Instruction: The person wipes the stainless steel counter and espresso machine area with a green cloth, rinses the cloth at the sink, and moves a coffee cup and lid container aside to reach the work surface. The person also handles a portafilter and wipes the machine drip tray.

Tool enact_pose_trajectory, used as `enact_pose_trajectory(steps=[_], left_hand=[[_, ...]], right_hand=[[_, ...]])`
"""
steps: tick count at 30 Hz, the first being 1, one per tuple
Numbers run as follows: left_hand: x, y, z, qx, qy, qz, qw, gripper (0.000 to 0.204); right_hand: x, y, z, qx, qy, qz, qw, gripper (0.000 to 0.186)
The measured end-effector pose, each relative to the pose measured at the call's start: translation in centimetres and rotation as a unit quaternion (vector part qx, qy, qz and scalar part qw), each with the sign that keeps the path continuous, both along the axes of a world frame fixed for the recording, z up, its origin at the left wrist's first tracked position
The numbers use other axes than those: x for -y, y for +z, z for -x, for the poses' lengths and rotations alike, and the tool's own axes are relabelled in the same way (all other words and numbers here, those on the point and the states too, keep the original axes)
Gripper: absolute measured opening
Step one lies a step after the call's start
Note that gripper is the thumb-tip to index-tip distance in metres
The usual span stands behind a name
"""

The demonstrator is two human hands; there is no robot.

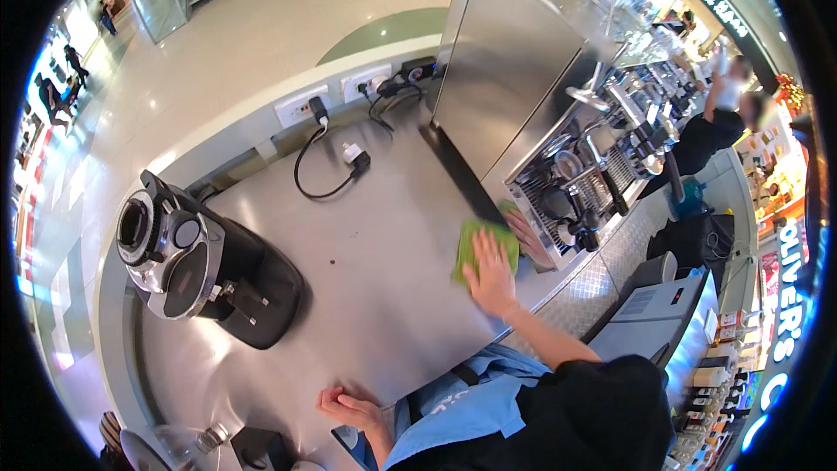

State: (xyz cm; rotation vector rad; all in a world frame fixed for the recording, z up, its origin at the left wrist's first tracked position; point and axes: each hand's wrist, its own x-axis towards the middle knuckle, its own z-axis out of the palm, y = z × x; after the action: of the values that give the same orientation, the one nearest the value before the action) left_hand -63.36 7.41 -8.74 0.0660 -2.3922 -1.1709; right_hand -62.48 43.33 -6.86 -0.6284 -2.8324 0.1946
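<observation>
Head view: right hand (491, 275), fingers spread flat, presses a green cloth (475, 249) on the steel tabletop (384, 235) beside the espresso machine (523, 96). Left hand (349, 407), fingers loosely curled and holding nothing, rests on the near tabletop edge. Coffee grinder (187, 262) stands at left.

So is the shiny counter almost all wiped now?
Hard to say for sure. The steel counter looks mostly bare and shiny already. In hand: the right hand presses a green cloth flat beside the steel coffee machine. The left hand rests on the near edge. Probably left: around the black coffee grinder and the black cable by the wall sockets.
</observation>
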Motion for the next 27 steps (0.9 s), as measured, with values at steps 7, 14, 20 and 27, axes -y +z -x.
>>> enact_pose_trajectory(steps=[7,14,20,27], left_hand=[[0.2,-0.6,-0.3,0.008,0.006,0.004,1.000,0.041],[-0.2,0.4,0.1,-0.004,-0.031,0.022,0.999,0.043],[-5.6,8.2,7.4,0.084,-0.250,0.234,0.936,0.031],[-17.7,11.4,22.7,0.023,-0.308,0.180,0.934,0.028]], right_hand=[[-10.0,-1.5,20.9,-0.029,-0.132,0.150,0.979,0.061],[11.6,0.0,7.6,0.045,0.230,0.153,0.960,0.065],[6.6,1.4,7.6,0.003,0.175,0.072,0.982,0.057],[-6.2,-1.5,17.0,-0.052,-0.045,0.039,0.997,0.056]])
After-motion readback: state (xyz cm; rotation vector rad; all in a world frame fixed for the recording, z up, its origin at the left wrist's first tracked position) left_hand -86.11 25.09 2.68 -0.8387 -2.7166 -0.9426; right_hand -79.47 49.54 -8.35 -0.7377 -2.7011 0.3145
